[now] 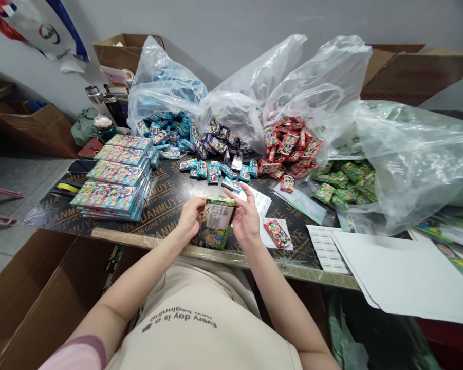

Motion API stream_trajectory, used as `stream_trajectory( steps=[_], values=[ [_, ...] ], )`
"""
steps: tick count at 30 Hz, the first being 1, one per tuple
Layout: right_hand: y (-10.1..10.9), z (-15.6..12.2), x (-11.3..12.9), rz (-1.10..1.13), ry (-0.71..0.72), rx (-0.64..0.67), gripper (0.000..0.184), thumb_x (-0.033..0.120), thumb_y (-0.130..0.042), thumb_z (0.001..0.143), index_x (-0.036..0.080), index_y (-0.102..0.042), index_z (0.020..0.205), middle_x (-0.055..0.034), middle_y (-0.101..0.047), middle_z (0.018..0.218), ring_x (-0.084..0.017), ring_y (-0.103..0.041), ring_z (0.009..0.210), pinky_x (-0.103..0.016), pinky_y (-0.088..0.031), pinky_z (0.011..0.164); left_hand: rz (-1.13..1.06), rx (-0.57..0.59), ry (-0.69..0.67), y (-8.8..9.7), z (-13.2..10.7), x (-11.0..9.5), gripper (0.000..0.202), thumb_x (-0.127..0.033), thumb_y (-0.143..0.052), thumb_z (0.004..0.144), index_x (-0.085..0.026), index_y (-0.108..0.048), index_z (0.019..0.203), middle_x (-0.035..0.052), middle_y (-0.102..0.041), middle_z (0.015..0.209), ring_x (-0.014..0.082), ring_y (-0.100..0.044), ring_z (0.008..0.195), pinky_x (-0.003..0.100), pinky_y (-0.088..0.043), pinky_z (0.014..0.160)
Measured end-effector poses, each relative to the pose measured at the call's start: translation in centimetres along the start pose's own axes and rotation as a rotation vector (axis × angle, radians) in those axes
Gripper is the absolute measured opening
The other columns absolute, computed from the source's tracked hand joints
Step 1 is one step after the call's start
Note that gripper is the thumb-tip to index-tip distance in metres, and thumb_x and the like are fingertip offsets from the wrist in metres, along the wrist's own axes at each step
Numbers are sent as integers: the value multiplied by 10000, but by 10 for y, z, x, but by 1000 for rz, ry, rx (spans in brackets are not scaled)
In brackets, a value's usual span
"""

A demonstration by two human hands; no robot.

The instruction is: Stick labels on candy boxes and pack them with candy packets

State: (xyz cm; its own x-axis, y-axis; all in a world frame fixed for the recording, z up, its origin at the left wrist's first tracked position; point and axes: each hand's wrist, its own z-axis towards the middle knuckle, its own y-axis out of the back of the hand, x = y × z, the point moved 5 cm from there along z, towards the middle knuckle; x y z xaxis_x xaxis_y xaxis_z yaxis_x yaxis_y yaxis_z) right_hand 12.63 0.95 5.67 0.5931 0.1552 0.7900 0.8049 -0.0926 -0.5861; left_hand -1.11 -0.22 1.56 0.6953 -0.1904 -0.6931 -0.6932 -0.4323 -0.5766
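Note:
Near the table's front edge I hold a flat black-and-green printed package (217, 222) upright; its upper part looks grey with a barcode. My left hand (191, 220) grips its left edge with thumb and fingers. On the opposite edge, my right hand (247, 218) has the thumb side against the package, fingers curled toward its top corner. Just beyond the fingertips lies a small blue packet (231, 184), with several more blue packets (213, 173) behind. A red packet (277, 234) rests on white paper right of my right hand.
Plastic bags along the back spill blue (171, 128), purple (218, 141), red (291, 144) and green packets (347, 180). At left stand stacked packs (111, 177), a yellow-and-black tool (67, 187) and a dark bottle (113, 109). White sheets (404, 272) overhang the right front edge.

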Motion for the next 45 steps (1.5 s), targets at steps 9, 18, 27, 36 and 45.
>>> stream_trajectory(
  steps=[9, 18, 27, 36, 45],
  values=[
    [5, 10, -4, -116, -14, 2, 452, 105, -620, 562, 256, -507, 973, 17, -750, 800, -188, -700, 676, -312, -532, 640, 121, 168, -135, -17, -6, -15, 165, -233, -712, 534, -153, -696, 678, 8, -693, 667, 143, -621, 642, 277, -453, 690],
    [3, -2, -12, -70, 449, -108, 72, 269, -675, 735, 199, -659, 731, -8, -737, 864, -153, -681, 776, -314, -516, 785, 206, 48, -551, -23, -11, -26, 65, -236, -699, 623, -174, -688, 606, 1, -675, 655, 134, -596, 663, 268, -462, 705],
    [12, 1, 5, -429, 339, 32, 157, 329, -728, 732, 207, -720, 831, -25, -741, 819, -184, -681, 800, -336, -534, 789, 505, 262, -378, -24, -7, -47, 234, -290, -825, 544, -149, -738, 710, 37, -721, 700, 140, -629, 636, 269, -504, 676],
    [14, -6, 14, -469, 276, 141, 149, 315, -759, 711, 220, -734, 823, -21, -749, 840, -183, -687, 798, -338, -546, 785, 677, 359, -363, -28, -18, -57, 222, -322, -815, 580, -156, -757, 715, 45, -727, 681, 152, -642, 615, 264, -517, 641],
    [12, -13, 23, -551, 253, 203, 140, 323, -751, 724, 216, -741, 812, -15, -740, 816, -161, -667, 745, -287, -542, 710, 746, 498, -337, -30, -21, -59, 293, -293, -833, 566, -144, -744, 802, 54, -720, 755, 167, -657, 692, 255, -520, 650]
  ],
)
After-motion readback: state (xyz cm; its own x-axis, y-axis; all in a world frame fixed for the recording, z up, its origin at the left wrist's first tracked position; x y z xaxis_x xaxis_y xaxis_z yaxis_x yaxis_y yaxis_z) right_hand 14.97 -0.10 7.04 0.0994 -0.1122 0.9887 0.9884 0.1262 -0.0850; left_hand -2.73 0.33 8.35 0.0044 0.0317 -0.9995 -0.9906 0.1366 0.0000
